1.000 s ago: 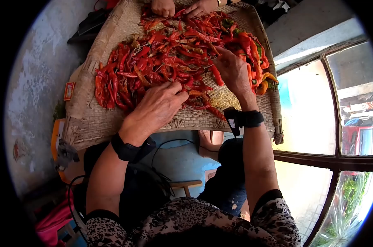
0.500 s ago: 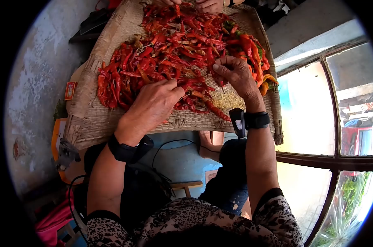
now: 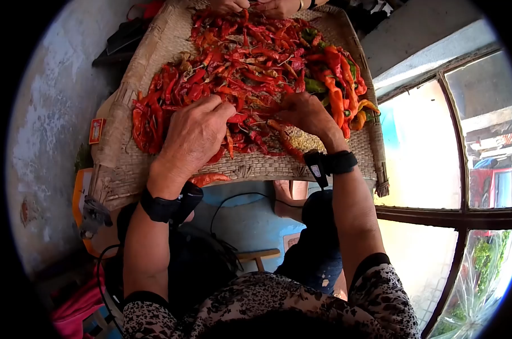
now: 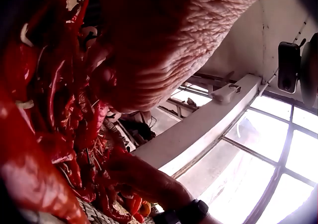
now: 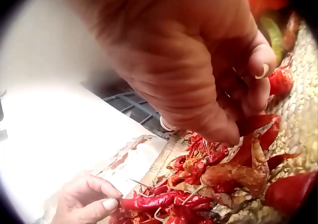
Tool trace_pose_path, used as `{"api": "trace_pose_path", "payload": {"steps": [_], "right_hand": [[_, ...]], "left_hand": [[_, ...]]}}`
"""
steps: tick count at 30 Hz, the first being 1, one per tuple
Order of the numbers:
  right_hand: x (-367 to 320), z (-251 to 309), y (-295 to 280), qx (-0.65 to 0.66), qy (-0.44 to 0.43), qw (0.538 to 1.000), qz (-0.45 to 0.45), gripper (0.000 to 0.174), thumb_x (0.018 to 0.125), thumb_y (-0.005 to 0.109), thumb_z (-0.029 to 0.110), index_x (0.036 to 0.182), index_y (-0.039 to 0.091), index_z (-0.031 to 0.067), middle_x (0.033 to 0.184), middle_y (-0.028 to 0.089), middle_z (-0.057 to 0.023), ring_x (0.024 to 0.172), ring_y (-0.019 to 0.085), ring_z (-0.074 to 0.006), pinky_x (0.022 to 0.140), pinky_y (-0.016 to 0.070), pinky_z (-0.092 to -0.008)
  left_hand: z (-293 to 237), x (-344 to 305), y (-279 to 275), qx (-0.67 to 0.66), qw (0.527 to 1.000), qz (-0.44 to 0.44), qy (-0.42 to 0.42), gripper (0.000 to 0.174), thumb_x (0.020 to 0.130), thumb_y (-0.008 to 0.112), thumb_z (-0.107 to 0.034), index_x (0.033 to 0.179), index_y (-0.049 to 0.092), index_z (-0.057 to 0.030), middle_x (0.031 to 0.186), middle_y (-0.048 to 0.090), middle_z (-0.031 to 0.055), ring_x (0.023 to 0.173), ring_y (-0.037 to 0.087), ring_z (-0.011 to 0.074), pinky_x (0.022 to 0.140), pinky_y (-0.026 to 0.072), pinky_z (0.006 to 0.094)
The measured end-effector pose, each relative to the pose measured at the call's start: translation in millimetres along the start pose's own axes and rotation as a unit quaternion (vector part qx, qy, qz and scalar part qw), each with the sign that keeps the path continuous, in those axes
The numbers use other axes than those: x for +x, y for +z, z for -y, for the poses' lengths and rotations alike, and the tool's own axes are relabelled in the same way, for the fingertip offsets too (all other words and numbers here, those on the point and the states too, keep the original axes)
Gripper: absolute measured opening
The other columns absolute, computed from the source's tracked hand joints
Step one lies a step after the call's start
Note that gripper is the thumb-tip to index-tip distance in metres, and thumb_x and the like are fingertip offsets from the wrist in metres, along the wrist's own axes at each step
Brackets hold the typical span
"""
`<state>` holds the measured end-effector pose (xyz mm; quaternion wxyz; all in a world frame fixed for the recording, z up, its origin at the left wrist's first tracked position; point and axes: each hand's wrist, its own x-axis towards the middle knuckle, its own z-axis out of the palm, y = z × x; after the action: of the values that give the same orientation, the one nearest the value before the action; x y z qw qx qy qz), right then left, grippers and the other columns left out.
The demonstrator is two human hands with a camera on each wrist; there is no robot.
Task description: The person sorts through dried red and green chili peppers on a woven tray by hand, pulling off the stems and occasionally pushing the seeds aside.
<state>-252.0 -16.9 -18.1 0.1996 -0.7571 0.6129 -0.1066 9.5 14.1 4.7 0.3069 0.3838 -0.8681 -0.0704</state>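
Note:
My left hand (image 3: pixel 194 127) is over the near left of a heap of red chili peppers (image 3: pixel 211 85) on a woven tray (image 3: pixel 137 175). In the right wrist view its thumb and fingers (image 5: pixel 102 194) pinch a wrinkled red chili (image 5: pixel 149 201). My right hand (image 3: pixel 309 114) is bent down over the chilies to the right, beside a patch of loose yellow seeds (image 3: pixel 307 141). Its curled fingers hold the end of a red chili pepper (image 5: pixel 261 122) in the right wrist view, and they partly hide it. Each wrist wears a black strap.
Another person's hands (image 3: pixel 281 8) work at the tray's far edge. Fresher orange and green peppers (image 3: pixel 341 101) lie at the right. A red chili (image 3: pixel 208 179) rests at the near edge. A framed window (image 3: pixel 462 220) stands at right, a wall (image 3: pixel 52 130) at left.
My right hand has come lower and left, closer to my left hand. My left hand has shifted slightly left and away from me. A chili now shows at the near edge.

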Motion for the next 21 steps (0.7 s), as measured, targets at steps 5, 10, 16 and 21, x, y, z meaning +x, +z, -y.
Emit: {"api": "trace_pose_path", "payload": {"steps": [5, 10, 16, 21], "right_hand": [[-7, -13, -22, 0.09, 0.025, 0.978, -0.186, 0.035, 0.08, 0.072, 0.023, 0.108, 0.063, 0.0023, 0.086, 0.069, -0.0151, 0.079, 0.067, -0.0261, 0.068, 0.052, -0.0355], [-38, 47, -23, 0.108, -0.161, 0.968, -0.158, 0.051, 0.076, 0.077, 0.026, 0.113, 0.056, -0.0009, 0.094, 0.064, -0.0158, 0.081, 0.062, -0.0304, 0.066, 0.0514, -0.0384], [-81, 131, 59, -0.059, -0.333, 0.94, -0.029, 0.034, 0.076, 0.071, 0.021, 0.099, 0.054, 0.0021, 0.087, 0.053, -0.0088, 0.085, 0.058, -0.0241, 0.058, 0.0509, -0.0367], [-77, 126, 63, -0.13, -0.364, 0.92, -0.065, 0.03, 0.073, 0.066, 0.008, 0.099, 0.054, 0.001, 0.082, 0.049, -0.0096, 0.082, 0.059, -0.0248, 0.055, 0.0504, -0.0345]], "left_hand": [[7, 2, -6, 0.009, 0.999, 0.015, -0.04, 0.013, 0.082, 0.058, 0.004, 0.094, 0.06, -0.0014, 0.086, 0.058, 0.0116, 0.073, 0.062, 0.0297, 0.061, 0.0506, 0.0391], [15, 1, -1, 0.024, 0.998, 0.022, -0.046, 0.013, 0.084, 0.057, 0.001, 0.096, 0.061, -0.0027, 0.085, 0.059, 0.0114, 0.071, 0.061, 0.0303, 0.062, 0.0503, 0.041], [21, 4, 2, 0.041, 0.999, 0.015, -0.032, 0.011, 0.086, 0.056, -0.003, 0.095, 0.062, -0.0026, 0.083, 0.061, 0.0109, 0.069, 0.061, 0.0302, 0.061, 0.0497, 0.0401], [22, 5, -5, 0.017, 0.998, 0.051, -0.045, 0.009, 0.086, 0.055, -0.002, 0.094, 0.06, -0.0008, 0.084, 0.061, 0.0111, 0.068, 0.06, 0.0287, 0.06, 0.0476, 0.0388]]}}
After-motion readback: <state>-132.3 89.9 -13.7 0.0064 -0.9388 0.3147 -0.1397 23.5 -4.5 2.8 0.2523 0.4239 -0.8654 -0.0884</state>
